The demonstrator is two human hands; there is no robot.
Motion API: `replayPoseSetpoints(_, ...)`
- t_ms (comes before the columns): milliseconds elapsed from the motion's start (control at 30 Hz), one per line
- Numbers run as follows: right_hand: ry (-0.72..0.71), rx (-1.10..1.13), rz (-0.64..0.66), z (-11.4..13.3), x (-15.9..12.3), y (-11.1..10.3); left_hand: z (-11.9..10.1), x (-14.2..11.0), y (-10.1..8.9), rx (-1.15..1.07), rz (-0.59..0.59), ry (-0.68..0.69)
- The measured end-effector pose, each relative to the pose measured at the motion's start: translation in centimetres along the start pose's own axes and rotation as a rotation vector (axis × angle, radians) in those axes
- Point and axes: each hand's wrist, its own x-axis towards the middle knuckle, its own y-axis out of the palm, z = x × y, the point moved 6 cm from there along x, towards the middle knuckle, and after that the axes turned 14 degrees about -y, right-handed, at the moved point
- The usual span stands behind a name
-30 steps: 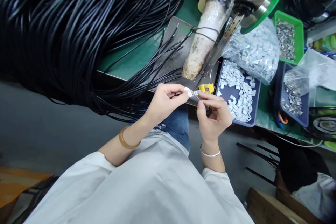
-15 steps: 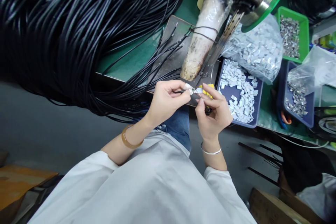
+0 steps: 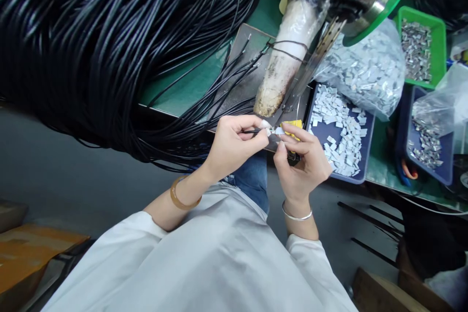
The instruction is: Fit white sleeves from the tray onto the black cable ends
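Note:
My left hand (image 3: 236,148) pinches a thin black cable (image 3: 251,131) between thumb and forefinger, its end pointing right. At that end, tiny pale and metallic bits show between the fingertips, too small to make out. Close against it, my right hand (image 3: 302,163) is curled, its fingertips on a small flat pale-blue piece (image 3: 279,131). The right thumb tip sits just below that piece. Behind the right fingers lies a yellow object (image 3: 295,126), partly hidden.
A large bundle of black cables (image 3: 91,58) covers the left. A plastic-wrapped machine part (image 3: 281,53) hangs over a dark plate (image 3: 243,85). Right are a blue tray (image 3: 361,156) of pale pieces, a bulging bag (image 3: 373,68), a green tray (image 3: 438,44) and another blue tray (image 3: 449,158) of metal parts.
The view has shifted slightly, so the trays appear farther right. Both hands keep nearly the same pose, with the cable end and pale piece still close together.

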Motion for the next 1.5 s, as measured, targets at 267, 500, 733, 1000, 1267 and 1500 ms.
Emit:
replayPoseSetpoints(267,-0.008,-0.117,-0.010,0.3,0.9,0.0,-0.8,-0.2,0.2,0.017,-0.002,0.080)
replayPoseSetpoints(500,0.002,-0.114,-0.002,0.6,0.0,-0.4,-0.4,-0.6,0.1,0.113,0.065,0.029)
replayPoseSetpoints(733,0.009,-0.094,0.027,0.3,-0.2,-0.2,-0.1,-0.6,0.2,0.118,0.050,0.007)
replayPoseSetpoints(1000,-0.043,-0.109,0.014,0.6,0.3,-0.1,-0.6,-0.5,0.0,0.090,0.053,0.063)
replayPoseSetpoints(1267,0.061,-0.195,-0.076,0.4,-0.2,-3.3,0.7,-1.1,0.7,0.214,0.227,0.034)
replayPoseSetpoints(1500,0.138,-0.374,-0.276,-0.5,1.2,-8.1,1.2,-2.3,-1.9,0.230,0.125,0.097)
